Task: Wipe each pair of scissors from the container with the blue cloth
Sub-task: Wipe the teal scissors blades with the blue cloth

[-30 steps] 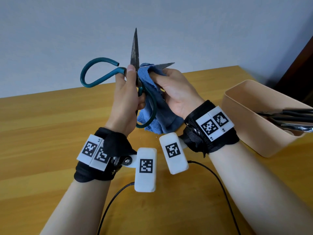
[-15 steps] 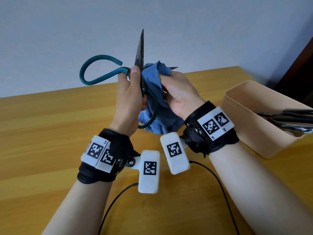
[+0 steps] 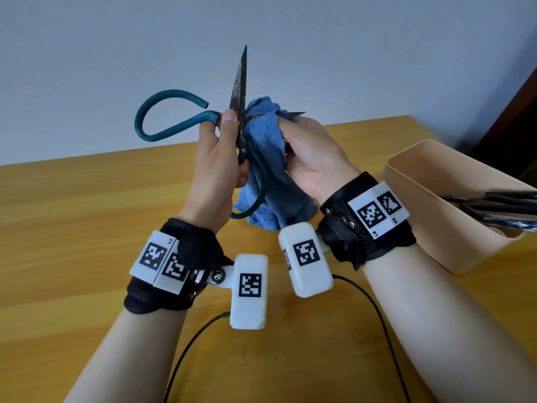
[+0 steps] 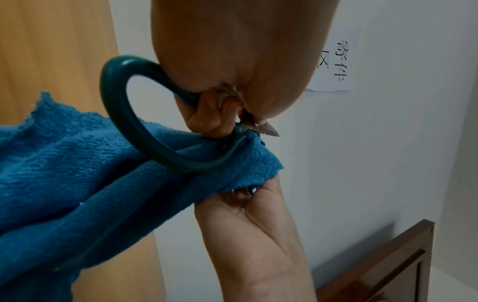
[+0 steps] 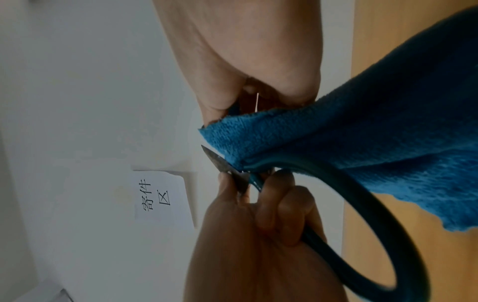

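Note:
My left hand (image 3: 223,146) grips large teal-handled scissors (image 3: 171,116) near the pivot, held above the table with the blades spread wide. One dark blade (image 3: 239,80) points straight up. The other blade points right, only its tip (image 3: 297,114) showing past the blue cloth (image 3: 266,135). My right hand (image 3: 305,146) pinches the cloth around that blade. The rest of the cloth hangs down between my wrists. In the left wrist view the teal handle loop (image 4: 124,114) lies against the cloth (image 4: 77,163); the right wrist view shows the cloth (image 5: 336,139) folded over the blade (image 5: 220,161).
A beige container (image 3: 418,205) stands at the right on the wooden table (image 3: 72,228), with black-handled scissors (image 3: 494,205) sticking out over its rim. Black cables (image 3: 374,309) run from the wrist cameras across the near table. A white wall is behind.
The right hand slid the cloth inward along the horizontal blade toward the pivot, then back out a little, so the tip shows again. The scissors stayed raised in the left hand.

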Action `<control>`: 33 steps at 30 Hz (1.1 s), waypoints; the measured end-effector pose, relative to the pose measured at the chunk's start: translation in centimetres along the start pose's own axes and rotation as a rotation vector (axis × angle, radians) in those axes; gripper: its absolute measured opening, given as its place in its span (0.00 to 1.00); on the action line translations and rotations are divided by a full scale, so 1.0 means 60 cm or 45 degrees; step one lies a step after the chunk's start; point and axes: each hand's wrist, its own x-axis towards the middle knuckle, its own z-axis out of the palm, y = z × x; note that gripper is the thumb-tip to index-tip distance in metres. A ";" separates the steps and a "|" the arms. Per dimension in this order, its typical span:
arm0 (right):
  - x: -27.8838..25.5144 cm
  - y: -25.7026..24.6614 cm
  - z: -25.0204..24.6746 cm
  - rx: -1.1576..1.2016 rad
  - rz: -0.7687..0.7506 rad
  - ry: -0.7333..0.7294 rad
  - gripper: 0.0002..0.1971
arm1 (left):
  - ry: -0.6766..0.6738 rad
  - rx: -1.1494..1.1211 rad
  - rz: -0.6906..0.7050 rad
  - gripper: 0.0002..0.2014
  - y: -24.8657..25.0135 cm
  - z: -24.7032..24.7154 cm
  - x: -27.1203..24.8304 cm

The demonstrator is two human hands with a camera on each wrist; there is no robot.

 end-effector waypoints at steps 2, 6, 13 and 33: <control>0.002 0.000 -0.001 0.014 -0.002 0.005 0.05 | 0.009 0.006 0.017 0.13 0.001 -0.002 0.000; 0.009 0.000 -0.006 0.035 0.008 0.050 0.05 | 0.004 -0.003 0.021 0.13 0.001 -0.003 0.002; 0.010 0.001 -0.006 0.084 0.004 -0.003 0.06 | 0.029 -0.001 0.013 0.12 -0.002 -0.005 0.003; 0.006 -0.012 -0.008 0.111 -0.112 0.051 0.14 | 0.066 -0.018 -0.013 0.11 0.004 -0.018 0.008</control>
